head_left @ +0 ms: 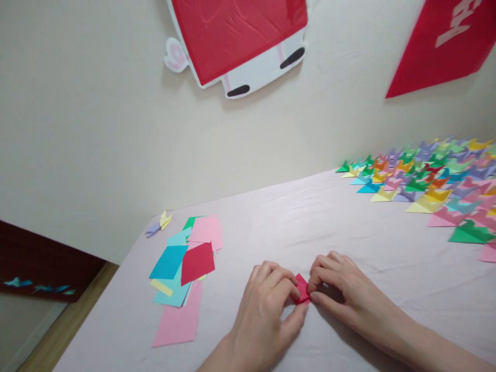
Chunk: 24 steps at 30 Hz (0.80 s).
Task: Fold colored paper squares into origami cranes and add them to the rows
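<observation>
A folded red paper (301, 289) is pinched by the closed fingers of the left hand (267, 310) and right hand (341, 289), steadied flat against the desk (349, 227).

Loose coloured sheets (182, 263) lie left on the table (310, 222) — folded paper figures (434, 194) crowd the far right.

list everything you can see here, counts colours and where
red folded paper: one, red, on the table between both hands
flat paper sheets: loose pile, count unclear, pink, blue, red, yellow, green, left of the hands
small folded pieces: two, yellow and lilac, far left table corner
folded paper figures: many, mixed colours, at the right
table: one, pale pink cloth
wall cutout: one, red and white, wall above
red banner: one, top right wall
left hand: pinching the red folded paper
right hand: pinching it too
</observation>
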{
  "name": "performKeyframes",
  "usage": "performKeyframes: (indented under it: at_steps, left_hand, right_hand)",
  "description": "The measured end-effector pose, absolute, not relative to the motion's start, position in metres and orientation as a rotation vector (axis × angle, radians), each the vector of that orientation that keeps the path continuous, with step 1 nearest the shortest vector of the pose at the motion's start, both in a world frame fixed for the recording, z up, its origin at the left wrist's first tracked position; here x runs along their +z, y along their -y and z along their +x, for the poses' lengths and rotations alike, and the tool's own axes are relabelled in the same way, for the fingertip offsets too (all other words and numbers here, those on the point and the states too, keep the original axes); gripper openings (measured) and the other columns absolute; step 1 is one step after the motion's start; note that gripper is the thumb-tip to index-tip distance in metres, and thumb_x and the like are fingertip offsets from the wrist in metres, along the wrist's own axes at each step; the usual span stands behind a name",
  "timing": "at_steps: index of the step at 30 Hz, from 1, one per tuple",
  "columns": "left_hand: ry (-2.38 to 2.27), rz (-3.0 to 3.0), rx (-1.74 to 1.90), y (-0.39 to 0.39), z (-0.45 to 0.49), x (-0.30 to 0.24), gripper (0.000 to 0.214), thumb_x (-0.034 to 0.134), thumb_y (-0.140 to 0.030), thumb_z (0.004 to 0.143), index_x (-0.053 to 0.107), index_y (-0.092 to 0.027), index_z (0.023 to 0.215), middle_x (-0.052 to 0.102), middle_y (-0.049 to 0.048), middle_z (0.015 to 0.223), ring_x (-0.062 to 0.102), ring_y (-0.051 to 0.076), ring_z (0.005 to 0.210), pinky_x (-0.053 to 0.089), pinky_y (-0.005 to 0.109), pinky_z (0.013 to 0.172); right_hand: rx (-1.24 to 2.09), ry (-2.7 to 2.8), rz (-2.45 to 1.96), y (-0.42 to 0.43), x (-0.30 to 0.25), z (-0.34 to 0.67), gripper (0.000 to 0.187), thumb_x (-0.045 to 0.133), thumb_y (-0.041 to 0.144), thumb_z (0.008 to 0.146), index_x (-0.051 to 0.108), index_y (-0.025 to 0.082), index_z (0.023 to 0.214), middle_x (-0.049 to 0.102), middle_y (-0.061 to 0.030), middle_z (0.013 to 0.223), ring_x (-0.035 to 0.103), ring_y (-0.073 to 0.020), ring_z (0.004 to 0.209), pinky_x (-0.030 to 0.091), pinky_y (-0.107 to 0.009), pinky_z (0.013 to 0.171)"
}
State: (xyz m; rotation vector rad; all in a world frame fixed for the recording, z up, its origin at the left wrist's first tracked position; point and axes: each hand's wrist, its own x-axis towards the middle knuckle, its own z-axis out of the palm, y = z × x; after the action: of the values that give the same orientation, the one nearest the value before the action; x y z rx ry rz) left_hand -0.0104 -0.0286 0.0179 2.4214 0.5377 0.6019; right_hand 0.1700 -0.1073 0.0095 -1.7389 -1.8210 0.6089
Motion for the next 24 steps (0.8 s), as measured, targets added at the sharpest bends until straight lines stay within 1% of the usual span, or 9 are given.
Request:
performKeyframes:
  at_steps: [3, 8, 15, 24]
  left_hand:
    - [-0.556, 2.427, 0.597, 0.028, -0.008, 0.017, 0.016, 0.065, -0.006, 0.084, 0.057, -0.020, 0.080, 0.066, 0.0007, 0.092, 0.054, 0.020, 0.092, 0.039, 0.036, 0.082]
    - [-0.641, 2.423, 0.567, 0.027, -0.003, 0.017, 0.018, 0.064, -0.010, 0.087, 0.053, -0.019, 0.077, 0.063, 0.0001, 0.085, 0.053, 0.020, 0.090, 0.037, 0.037, 0.081]
    - [-0.685, 2.415, 0.539, 0.024, 0.001, 0.012, 0.022, 0.064, -0.009, 0.086, 0.050, -0.020, 0.073, 0.061, -0.0005, 0.083, 0.052, 0.020, 0.089, 0.036, 0.037, 0.081]
    - [-0.690, 2.373, 0.544, 0.024, 0.002, 0.009, 0.023, 0.064, -0.008, 0.084, 0.048, -0.020, 0.073, 0.060, -0.0012, 0.083, 0.050, 0.020, 0.090, 0.036, 0.036, 0.081]
  right_hand:
    - [0.617, 1.806, -1.746, 0.107, 0.009, 0.170, 0.017, 0.058, 0.014, 0.089, 0.061, 0.021, 0.075, 0.062, -0.0012, 0.081, 0.050, -0.0206, 0.083, 0.036, -0.036, 0.075]
    - [0.622, 1.782, -1.774, 0.106, 0.010, 0.169, 0.019, 0.058, 0.022, 0.093, 0.061, 0.021, 0.074, 0.062, -0.0020, 0.082, 0.050, -0.0212, 0.083, 0.037, -0.037, 0.076]
    - [0.611, 1.766, -1.811, 0.106, 0.013, 0.165, 0.016, 0.060, 0.011, 0.085, 0.059, 0.020, 0.073, 0.062, -0.0020, 0.083, 0.052, -0.0205, 0.085, 0.037, -0.036, 0.076]
    - [0.562, 1.819, -1.839, 0.107, 0.014, 0.164, 0.016, 0.054, 0.013, 0.088, 0.056, 0.020, 0.074, 0.060, -0.0032, 0.084, 0.052, -0.0206, 0.083, 0.037, -0.037, 0.076]
